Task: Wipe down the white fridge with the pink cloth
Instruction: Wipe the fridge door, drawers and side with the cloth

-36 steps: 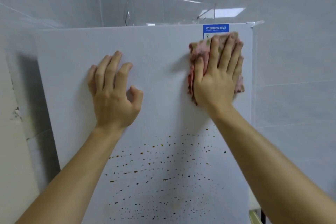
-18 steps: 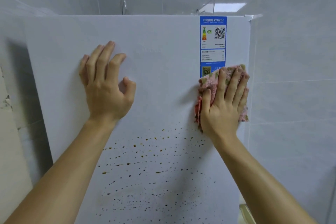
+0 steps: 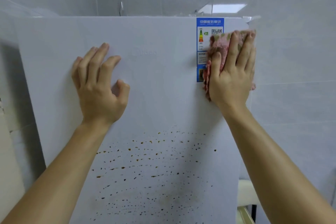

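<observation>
From the lower corners of the frame two bare forearms reach up and inward toward the white fridge [image 3: 160, 87], whose flat door fills the middle of the view. At centre left, the left hand [image 3: 99, 85] rests on the door with its fingers spread and lightly bent, fingertips touching the surface, thumb crooked to the side, nothing in its grasp. At upper right, the right hand [image 3: 231, 76] lies flat with its fingers straight and close together, pressing the pink cloth [image 3: 220, 45] against the door just inside the fridge's right edge; the cloth is bunched under the palm, and its fuzzy edges show above the fingertips, along the thumb side and at the far side of the hand. Below both hands, across the lower half of the door, a scatter of small brown spots [image 3: 151, 169] runs in loose rows, apart from the cloth. Beside the cloth on its left, a blue label [image 3: 203, 31] with a coloured scale and a QR code is stuck near the door's top right corner, its right part covered by the cloth. Above the fridge's top edge stands a clear plastic container [image 3: 163, 0], and behind everything is a pale grey tiled wall [image 3: 291, 51].
</observation>
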A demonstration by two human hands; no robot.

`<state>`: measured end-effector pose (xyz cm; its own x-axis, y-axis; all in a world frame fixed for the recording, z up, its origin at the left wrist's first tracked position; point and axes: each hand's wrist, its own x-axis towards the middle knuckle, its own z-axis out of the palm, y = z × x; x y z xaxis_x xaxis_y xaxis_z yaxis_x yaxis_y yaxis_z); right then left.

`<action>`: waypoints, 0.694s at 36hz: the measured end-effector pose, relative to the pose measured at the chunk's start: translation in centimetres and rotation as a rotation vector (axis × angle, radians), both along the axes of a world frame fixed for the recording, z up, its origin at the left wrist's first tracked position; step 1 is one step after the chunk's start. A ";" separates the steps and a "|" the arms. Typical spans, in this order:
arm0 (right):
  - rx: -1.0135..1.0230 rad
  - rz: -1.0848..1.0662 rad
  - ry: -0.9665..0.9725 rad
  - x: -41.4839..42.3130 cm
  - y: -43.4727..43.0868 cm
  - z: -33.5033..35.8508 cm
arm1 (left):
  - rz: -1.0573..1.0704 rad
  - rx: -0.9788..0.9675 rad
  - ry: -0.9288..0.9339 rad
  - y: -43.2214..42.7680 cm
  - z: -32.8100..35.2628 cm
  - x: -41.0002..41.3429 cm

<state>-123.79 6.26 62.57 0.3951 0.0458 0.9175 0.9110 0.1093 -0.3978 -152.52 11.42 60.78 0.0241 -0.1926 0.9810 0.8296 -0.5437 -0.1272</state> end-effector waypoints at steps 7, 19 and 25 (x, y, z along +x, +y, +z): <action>-0.100 0.022 0.075 0.0 -0.5 -8.2 | -0.004 0.007 -0.017 0.2 0.0 0.1; 0.014 0.037 0.146 -0.7 0.8 1.8 | -0.022 0.013 -0.016 0.3 0.1 0.0; -0.027 -0.053 0.026 -1.3 0.8 -6.7 | -0.036 0.001 -0.003 0.2 -0.1 -0.1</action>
